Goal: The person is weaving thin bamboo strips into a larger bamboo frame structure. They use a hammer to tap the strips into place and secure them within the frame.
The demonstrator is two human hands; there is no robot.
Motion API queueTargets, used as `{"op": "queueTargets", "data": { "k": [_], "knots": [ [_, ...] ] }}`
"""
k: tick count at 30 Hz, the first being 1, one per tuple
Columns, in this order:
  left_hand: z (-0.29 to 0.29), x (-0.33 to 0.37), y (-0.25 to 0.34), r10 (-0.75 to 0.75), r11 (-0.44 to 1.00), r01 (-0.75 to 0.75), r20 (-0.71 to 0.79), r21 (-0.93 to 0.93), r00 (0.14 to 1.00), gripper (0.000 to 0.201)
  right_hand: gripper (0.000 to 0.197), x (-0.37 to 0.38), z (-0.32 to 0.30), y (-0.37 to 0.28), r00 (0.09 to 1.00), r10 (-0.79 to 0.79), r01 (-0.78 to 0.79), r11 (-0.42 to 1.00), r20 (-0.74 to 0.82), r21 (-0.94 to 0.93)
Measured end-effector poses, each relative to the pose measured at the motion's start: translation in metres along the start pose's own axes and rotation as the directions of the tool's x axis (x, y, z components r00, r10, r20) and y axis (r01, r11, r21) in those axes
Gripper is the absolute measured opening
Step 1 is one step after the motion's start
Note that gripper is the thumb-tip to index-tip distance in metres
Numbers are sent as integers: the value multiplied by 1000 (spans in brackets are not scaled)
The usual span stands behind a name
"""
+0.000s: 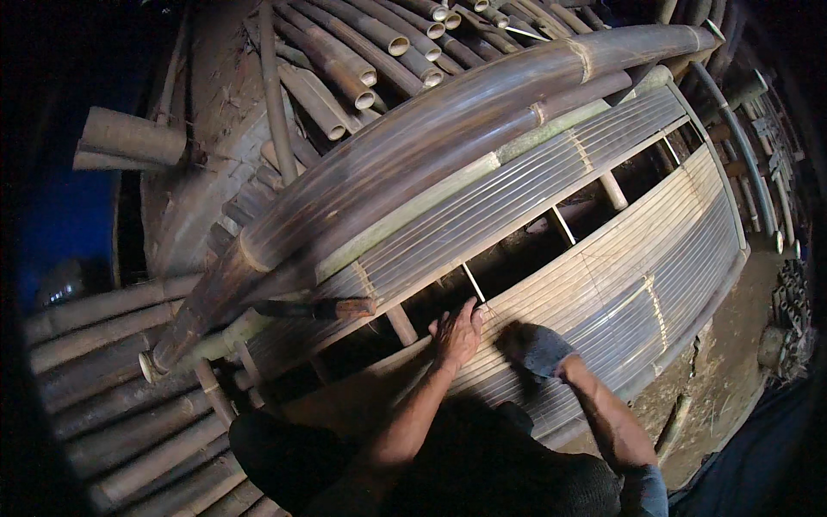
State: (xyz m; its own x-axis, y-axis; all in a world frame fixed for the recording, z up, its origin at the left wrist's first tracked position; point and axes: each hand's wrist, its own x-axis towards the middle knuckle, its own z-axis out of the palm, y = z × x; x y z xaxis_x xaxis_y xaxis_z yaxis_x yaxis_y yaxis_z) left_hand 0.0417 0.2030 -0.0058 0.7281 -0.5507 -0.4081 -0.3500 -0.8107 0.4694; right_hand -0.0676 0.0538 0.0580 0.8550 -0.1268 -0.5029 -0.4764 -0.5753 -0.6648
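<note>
The left hand lay flat, fingers released, on a bamboo slat panel; the gloved right hand rested beside it, grip unclear.

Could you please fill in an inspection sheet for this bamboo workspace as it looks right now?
Surface: slat panel of split bamboo, with an open gap crossed by thin sticks.
Job's things: left hand flat on the slats at the gap's edge; right hand in a dark glove, pressed on the slats.
Clutter: knife lying on the upper slats.
Grippers: left open; right cannot tell.
Cables: nothing seen.
Surroundings: big poles across the panel, stacked poles at left, cut tubes above, dirt ground at right; dim light.
</note>
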Motion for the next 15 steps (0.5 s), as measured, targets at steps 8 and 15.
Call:
{"op": "queueTargets", "data": {
  "k": [8, 15],
  "knots": [
    [-18, 4, 3, -11, 999, 18, 166, -42, 986, 42, 26, 16, -110, -41, 918, 87, 397, -188, -387, 899],
    [-16, 5, 4, -2, 1000, 5, 148, -21, 989, 40, 28, -22, -60, -47, 991, 120, -117, 992, -52, 51]
  ]
}}
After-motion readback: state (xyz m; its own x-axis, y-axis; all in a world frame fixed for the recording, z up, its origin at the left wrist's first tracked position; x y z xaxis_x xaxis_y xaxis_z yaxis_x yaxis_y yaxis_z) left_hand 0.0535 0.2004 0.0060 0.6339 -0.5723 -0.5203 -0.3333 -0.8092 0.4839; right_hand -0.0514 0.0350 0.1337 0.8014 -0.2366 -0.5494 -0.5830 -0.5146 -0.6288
